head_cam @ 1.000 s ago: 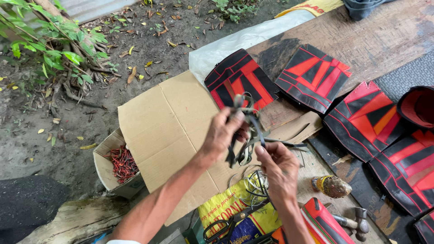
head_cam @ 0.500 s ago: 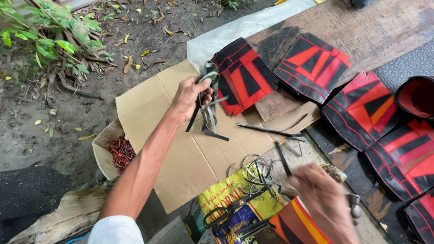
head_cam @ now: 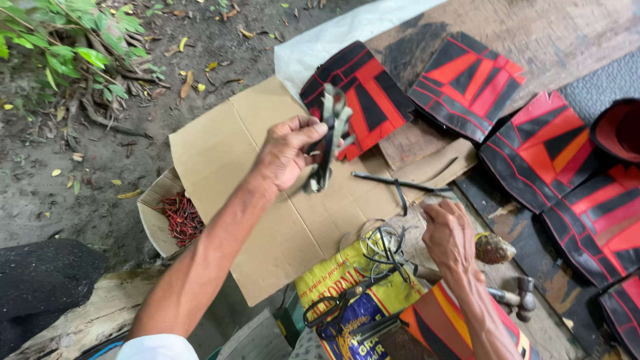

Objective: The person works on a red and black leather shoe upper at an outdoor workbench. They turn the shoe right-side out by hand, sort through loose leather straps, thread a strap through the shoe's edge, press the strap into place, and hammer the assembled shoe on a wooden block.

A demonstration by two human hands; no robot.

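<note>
A bundle of grey-green and black straps (head_cam: 330, 137) is gripped in the left hand (head_cam: 285, 152) and held above a flattened cardboard sheet (head_cam: 227, 153) at the centre of the frame, the fingers curled tightly around the bundle's middle. The right hand (head_cam: 449, 233), lower right of centre, is seen from the back with its fingers bent down over a worn block; whether anything is pinched in it cannot be told. A thin black strip (head_cam: 390, 181) is laid on the cardboard between the two hands. Red-and-black panels (head_cam: 467, 83) are spread along the upper right. A small box of red pieces (head_cam: 179, 217) is set at the cardboard's left edge, and black-handled scissors (head_cam: 330, 310) are seen near the bottom.
</note>
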